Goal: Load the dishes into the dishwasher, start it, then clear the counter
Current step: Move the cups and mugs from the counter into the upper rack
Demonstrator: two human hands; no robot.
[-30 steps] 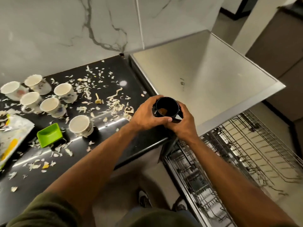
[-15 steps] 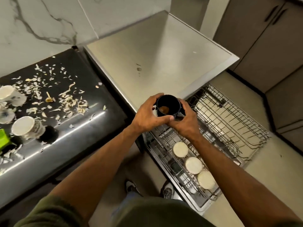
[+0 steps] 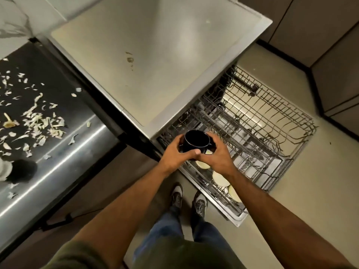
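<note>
A dark mug (image 3: pixel 196 141) is held upright, mouth up, between both hands above the near left corner of the pulled-out wire dishwasher rack (image 3: pixel 272 136). My left hand (image 3: pixel 174 154) grips its left side, the thumb lying across the front. My right hand (image 3: pixel 217 154) wraps the right side by the handle. Three pale round dishes (image 3: pixel 220 178) stand in a row along the rack's near edge, partly hidden under my right wrist. The black counter (image 3: pixel 58 148) at left is strewn with pale vegetable scraps (image 3: pixel 40 121).
A steel worktop (image 3: pixel 155 61) sits over the dishwasher. A white cup (image 3: pixel 3 169) shows at the counter's left edge. Grey cabinet doors (image 3: pixel 330 45) line the right. My two shoes (image 3: pixel 188 199) stand on the beige floor beside the rack.
Both hands carried the mug from over the counter edge rightward and down over the rack. The view swung right, so the cups on the counter left the frame.
</note>
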